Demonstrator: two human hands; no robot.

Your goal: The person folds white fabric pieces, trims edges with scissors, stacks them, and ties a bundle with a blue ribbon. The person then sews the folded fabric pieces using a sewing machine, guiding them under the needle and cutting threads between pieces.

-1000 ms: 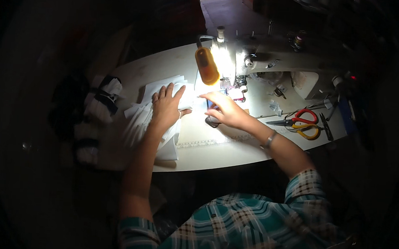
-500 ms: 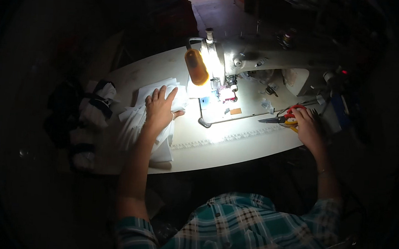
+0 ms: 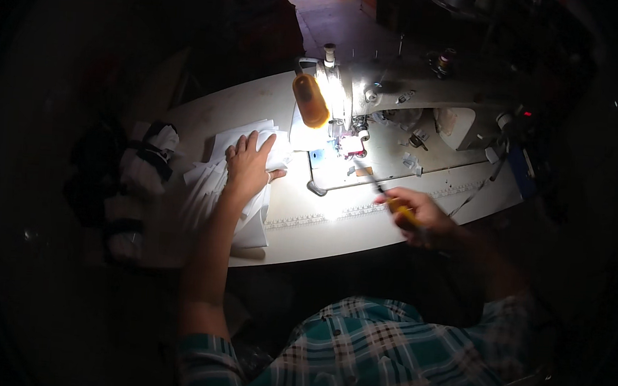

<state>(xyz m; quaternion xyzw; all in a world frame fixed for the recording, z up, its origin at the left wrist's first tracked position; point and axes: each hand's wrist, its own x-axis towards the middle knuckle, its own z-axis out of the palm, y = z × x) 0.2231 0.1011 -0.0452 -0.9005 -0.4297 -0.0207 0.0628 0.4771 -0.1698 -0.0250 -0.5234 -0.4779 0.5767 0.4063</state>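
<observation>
My left hand (image 3: 248, 167) lies flat, fingers spread, on a loose pile of white fabric pieces (image 3: 209, 197) at the left of the table. Raised off the ruler strip near the table's front edge, my right hand (image 3: 424, 218) is closed round a pair of scissors (image 3: 403, 213) with yellow on the handles. Their dark blades point up and left toward the needle area of the sewing machine (image 3: 350, 96); motion smears them. Pink material (image 3: 354, 145) sits by the presser foot. My fingers hide most of the scissors' handles.
Rolled dark and white cloth bundles (image 3: 144, 169) lie at the far left. An orange-brown lamp (image 3: 310, 101) hangs beside the machine head. Fabric scraps (image 3: 412, 162) litter the machine bed, and a printed ruler strip (image 3: 300, 221) runs along the front. Beyond the table's right end is a blue object (image 3: 522, 174).
My right hand has picked up the scissors from the right of the table and moved left and nearer to me, turning the blades upward. My left hand stays on the fabric.
</observation>
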